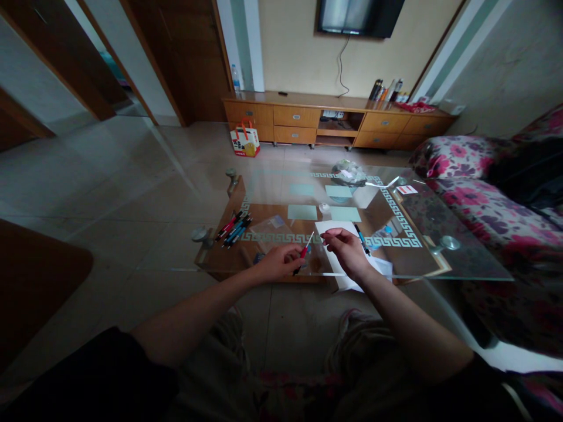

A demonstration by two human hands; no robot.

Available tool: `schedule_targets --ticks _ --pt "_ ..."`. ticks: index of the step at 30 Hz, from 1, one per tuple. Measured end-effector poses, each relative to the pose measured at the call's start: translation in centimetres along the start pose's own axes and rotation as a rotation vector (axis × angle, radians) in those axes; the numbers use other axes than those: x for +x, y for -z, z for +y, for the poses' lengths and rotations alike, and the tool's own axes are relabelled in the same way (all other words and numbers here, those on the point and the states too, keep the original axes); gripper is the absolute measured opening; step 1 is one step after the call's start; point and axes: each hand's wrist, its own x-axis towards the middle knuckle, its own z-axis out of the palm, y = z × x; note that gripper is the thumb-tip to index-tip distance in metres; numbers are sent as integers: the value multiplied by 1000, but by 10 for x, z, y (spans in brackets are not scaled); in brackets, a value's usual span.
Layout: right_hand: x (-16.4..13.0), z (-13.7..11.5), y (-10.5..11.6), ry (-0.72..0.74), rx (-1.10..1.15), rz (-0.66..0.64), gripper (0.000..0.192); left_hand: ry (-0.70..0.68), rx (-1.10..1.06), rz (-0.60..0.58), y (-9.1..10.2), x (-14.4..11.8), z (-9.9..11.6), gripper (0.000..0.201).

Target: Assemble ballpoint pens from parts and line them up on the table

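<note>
My left hand (pixel 281 262) grips red pen (pixel 304 251) above near edge of glass counter (pixel 466 271). My right hand (pixel 345 249) pinches tiny dark thing (pixel 323 236), too small to name. Loose pinch might drop it; bump might roll pen pile (pixel 235 228) off.

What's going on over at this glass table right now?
A person is handling a red pen over the glass table. The left hand grips it, slim pale end pointing up. The right hand is close by, fingertips pinched together; whether they hold something small is hard to tell. A bunch of pens lies on the table to the left, and another pen lies just beyond the right hand.
</note>
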Motion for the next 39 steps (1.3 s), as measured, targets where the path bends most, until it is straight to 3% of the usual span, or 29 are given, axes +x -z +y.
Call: schedule_targets --ticks 14,39 --pt "-6 -9 -7 11 -65 2 39 15 73 -81 1 -3 6 37" --pt "-8 -10 -9 8 -72 -25 38 17 84 -76 1 -3 4 37"
